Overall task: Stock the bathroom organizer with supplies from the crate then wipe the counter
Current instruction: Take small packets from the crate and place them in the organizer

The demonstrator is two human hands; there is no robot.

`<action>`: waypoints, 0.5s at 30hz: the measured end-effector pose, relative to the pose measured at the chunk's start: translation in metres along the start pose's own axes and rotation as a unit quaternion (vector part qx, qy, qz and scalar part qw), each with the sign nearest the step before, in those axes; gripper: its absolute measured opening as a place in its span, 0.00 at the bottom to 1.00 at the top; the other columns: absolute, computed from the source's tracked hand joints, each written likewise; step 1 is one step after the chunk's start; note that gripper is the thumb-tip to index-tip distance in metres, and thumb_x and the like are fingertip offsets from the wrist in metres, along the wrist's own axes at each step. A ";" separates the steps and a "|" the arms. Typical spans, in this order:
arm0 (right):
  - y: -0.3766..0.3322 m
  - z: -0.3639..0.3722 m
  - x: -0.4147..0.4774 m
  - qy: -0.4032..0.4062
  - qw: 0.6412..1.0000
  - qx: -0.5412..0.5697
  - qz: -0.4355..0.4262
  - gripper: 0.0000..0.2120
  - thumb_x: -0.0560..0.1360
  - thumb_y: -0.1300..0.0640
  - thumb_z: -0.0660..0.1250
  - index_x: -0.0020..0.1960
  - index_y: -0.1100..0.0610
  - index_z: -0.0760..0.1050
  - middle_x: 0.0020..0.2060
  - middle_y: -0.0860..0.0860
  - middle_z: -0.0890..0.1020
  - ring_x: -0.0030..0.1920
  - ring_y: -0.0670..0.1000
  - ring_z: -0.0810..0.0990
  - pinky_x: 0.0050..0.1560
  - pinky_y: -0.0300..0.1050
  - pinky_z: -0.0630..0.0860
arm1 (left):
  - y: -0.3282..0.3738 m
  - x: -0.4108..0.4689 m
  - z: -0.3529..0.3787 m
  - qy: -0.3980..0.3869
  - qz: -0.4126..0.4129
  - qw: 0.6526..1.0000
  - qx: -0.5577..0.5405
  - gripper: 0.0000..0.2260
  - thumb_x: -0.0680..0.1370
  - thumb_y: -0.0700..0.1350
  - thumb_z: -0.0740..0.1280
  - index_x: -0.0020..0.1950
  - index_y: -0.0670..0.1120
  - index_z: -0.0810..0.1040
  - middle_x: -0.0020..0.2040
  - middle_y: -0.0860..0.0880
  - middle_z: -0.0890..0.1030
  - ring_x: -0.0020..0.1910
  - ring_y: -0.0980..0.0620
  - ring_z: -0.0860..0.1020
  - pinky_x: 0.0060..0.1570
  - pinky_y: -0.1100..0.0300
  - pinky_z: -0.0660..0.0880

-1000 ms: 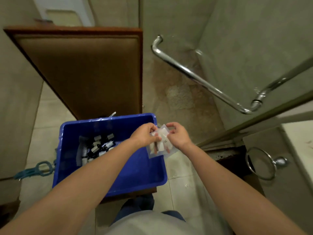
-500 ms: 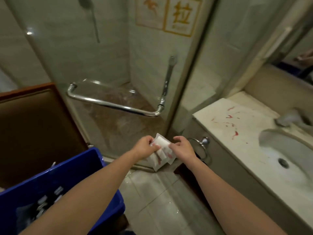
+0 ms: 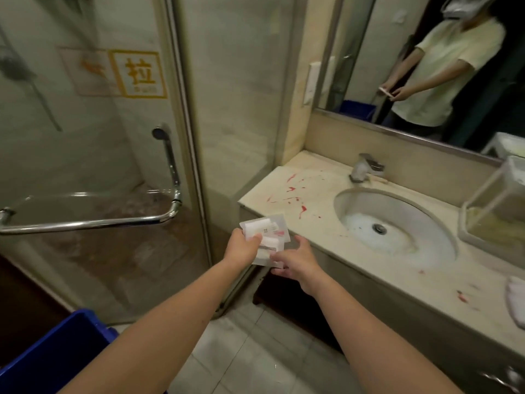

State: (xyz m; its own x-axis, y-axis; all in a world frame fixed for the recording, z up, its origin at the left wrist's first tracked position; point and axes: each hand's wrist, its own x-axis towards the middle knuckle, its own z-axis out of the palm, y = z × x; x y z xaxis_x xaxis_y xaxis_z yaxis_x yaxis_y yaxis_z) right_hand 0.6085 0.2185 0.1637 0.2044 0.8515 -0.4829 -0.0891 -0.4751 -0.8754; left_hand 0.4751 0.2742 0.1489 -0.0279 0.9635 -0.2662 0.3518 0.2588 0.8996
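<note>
So we've got a small stack of clear plastic sachets with white and red contents (image 3: 265, 237) out in front of us, just off the left corner of the beige marble counter (image 3: 321, 237), which has red smears on it. Our left hand (image 3: 241, 247) pinches the stack from the left with thumb on top; our right hand (image 3: 295, 261) cups underneath, fingers loosely curled against it. The blue plastic crate (image 3: 56, 351) sits low at our left, and the clear plastic organizer box (image 3: 494, 211) stands right of the oval sink (image 3: 397, 223).
</note>
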 end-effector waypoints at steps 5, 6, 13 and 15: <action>0.006 -0.056 -0.016 0.049 0.998 0.039 -0.006 0.44 0.66 0.74 0.68 0.76 0.53 0.55 0.54 0.59 0.79 0.49 0.58 0.83 0.40 0.50 0.83 | 0.020 -0.025 0.049 -0.046 0.038 0.998 0.005 0.15 0.78 0.44 0.66 0.62 0.40 0.68 0.55 0.46 0.76 0.53 0.49 0.76 0.50 0.56 0.74; 0.007 -0.068 -0.018 0.060 0.997 0.052 -0.006 0.42 0.66 0.74 0.67 0.75 0.54 0.57 0.54 0.60 0.79 0.49 0.59 0.83 0.40 0.49 0.83 | 0.024 -0.030 0.057 -0.054 0.048 0.997 0.011 0.17 0.78 0.44 0.67 0.63 0.40 0.67 0.56 0.45 0.76 0.53 0.48 0.76 0.52 0.55 0.74; 0.015 -0.151 -0.027 0.167 0.985 0.010 -0.041 0.32 0.67 0.72 0.65 0.70 0.58 0.66 0.50 0.57 0.78 0.50 0.57 0.81 0.47 0.49 0.80 | 0.044 -0.058 0.121 -0.121 0.083 0.989 0.007 0.15 0.74 0.42 0.71 0.57 0.43 0.70 0.49 0.46 0.78 0.47 0.48 0.78 0.48 0.53 0.77; 0.017 -0.171 -0.031 0.202 0.978 0.009 -0.052 0.29 0.69 0.70 0.66 0.69 0.58 0.67 0.48 0.55 0.78 0.48 0.55 0.81 0.51 0.51 0.80 | 0.050 -0.065 0.138 -0.151 0.067 0.986 0.006 0.14 0.73 0.41 0.71 0.55 0.39 0.73 0.43 0.44 0.78 0.38 0.49 0.77 0.39 0.55 0.75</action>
State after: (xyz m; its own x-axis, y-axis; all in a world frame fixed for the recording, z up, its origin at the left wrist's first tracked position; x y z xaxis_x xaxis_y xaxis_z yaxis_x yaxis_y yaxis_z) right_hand 0.7675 0.1465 0.1677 0.5811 0.7362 -0.3469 -0.0638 -0.3837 -0.9213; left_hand 0.6240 0.2152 0.1629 0.2992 0.9240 -0.2381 0.3445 0.1281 0.9300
